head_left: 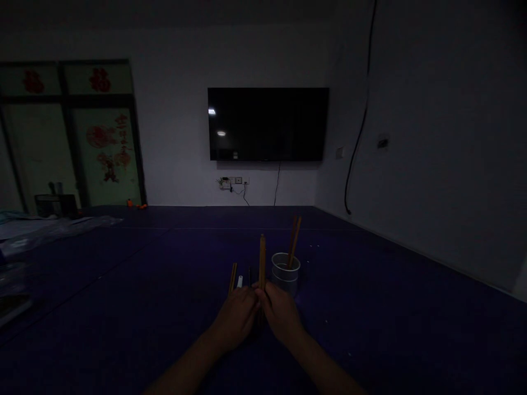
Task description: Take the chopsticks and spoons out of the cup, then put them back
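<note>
The room is dim. My left hand (237, 314) and my right hand (279, 311) meet low in the middle, both closed around a bundle of wooden chopsticks (262, 258) that stands upright between them. Just right of the bundle stands a small metal cup (285, 274) with two more chopsticks (293, 238) leaning in it. Another pair of chopsticks (233, 277) and a small white item (240, 281) lie on the dark blue surface (164, 285) just beyond my left hand.
A black TV (268, 124) hangs on the far wall above a socket strip (233, 181). Plastic sheets (45, 227) and a dark basket (55, 204) lie at the left. A glass door (74, 131) with red decorations stands at the back left.
</note>
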A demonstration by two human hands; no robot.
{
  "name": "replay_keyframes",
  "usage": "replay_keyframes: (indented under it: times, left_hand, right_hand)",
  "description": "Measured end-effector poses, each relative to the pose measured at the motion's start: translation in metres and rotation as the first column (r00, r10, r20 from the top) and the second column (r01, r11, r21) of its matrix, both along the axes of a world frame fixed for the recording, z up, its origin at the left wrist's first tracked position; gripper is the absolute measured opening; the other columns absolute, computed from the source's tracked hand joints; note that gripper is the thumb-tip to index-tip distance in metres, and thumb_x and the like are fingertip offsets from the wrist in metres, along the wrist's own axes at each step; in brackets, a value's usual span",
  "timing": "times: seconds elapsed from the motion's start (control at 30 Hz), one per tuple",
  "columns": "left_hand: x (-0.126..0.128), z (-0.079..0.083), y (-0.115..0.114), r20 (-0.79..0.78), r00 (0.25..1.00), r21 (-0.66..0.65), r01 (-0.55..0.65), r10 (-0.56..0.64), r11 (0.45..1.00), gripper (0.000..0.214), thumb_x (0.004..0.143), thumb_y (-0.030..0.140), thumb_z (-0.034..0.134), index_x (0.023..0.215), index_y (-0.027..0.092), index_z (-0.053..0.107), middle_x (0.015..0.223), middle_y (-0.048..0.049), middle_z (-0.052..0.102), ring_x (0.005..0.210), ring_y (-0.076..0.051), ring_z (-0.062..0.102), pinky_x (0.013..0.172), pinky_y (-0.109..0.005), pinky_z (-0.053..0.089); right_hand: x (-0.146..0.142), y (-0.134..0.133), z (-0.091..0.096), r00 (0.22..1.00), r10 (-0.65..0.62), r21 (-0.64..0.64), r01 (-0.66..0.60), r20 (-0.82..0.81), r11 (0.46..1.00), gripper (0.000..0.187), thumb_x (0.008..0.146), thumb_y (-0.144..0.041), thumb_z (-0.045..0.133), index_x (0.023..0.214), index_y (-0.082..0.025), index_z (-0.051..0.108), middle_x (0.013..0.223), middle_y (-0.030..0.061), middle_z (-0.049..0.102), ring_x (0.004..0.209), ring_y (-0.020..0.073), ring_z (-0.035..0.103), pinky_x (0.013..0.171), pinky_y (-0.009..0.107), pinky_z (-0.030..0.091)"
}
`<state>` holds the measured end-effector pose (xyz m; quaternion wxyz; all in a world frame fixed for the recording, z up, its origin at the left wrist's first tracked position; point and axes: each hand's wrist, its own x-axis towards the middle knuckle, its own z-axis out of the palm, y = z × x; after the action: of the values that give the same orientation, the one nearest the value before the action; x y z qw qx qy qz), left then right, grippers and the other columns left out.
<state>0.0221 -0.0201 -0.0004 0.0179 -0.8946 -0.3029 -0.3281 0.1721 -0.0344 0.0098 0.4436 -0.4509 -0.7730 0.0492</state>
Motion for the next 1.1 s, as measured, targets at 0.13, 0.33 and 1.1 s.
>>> replay_keyframes:
  times: [0.13, 0.33, 1.1]
  left_hand:
    - [-0.0003, 0.0046, -0.0041, -0.032, 0.999, -0.002, -0.011, 0.011, 1.000, 0.025, 0.095, 0.024, 0.028, 0.106, 0.018, 0.050, 0.102, -0.0089, 0.062, 0.091, -0.020, 0.055, 0.082, -0.036, 0.044]
    - [-0.0011, 0.0059, -0.0056, -0.049, 0.998, 0.019, -0.024, 0.025, 1.000, 0.023, 0.094, 0.023, 0.029, 0.096, 0.018, 0.051, 0.094, -0.0078, 0.061, 0.084, -0.019, 0.054, 0.077, -0.034, 0.044]
    - [-0.0030, 0.0024, -0.0009, 0.016, 1.000, 0.035, 0.000, -0.001, 0.999, 0.026, 0.095, 0.025, 0.031, 0.112, 0.019, 0.051, 0.099, -0.0084, 0.064, 0.088, -0.020, 0.056, 0.080, -0.036, 0.044]
  right_hand:
    - [-0.0005, 0.0002, -0.0013, 0.999, -0.031, 0.047, 0.029, 0.030, 0.998, 0.039, 0.097, -0.040, 0.029, 0.086, -0.019, 0.061, 0.077, 0.0055, 0.068, 0.072, 0.0166, 0.063, 0.066, 0.026, 0.043]
    - [-0.0011, -0.0002, -0.0016, 0.997, -0.067, 0.118, 0.061, 0.048, 0.991, 0.041, 0.097, -0.041, 0.029, 0.076, -0.019, 0.057, 0.070, 0.0044, 0.065, 0.063, 0.0143, 0.060, 0.059, 0.024, 0.039]
    - [-0.0044, -0.0061, 0.0020, 0.995, -0.046, 0.035, 0.044, 0.083, 0.998, 0.046, 0.098, -0.040, 0.021, 0.088, -0.020, 0.061, 0.083, 0.0064, 0.069, 0.078, 0.0171, 0.065, 0.072, 0.026, 0.046]
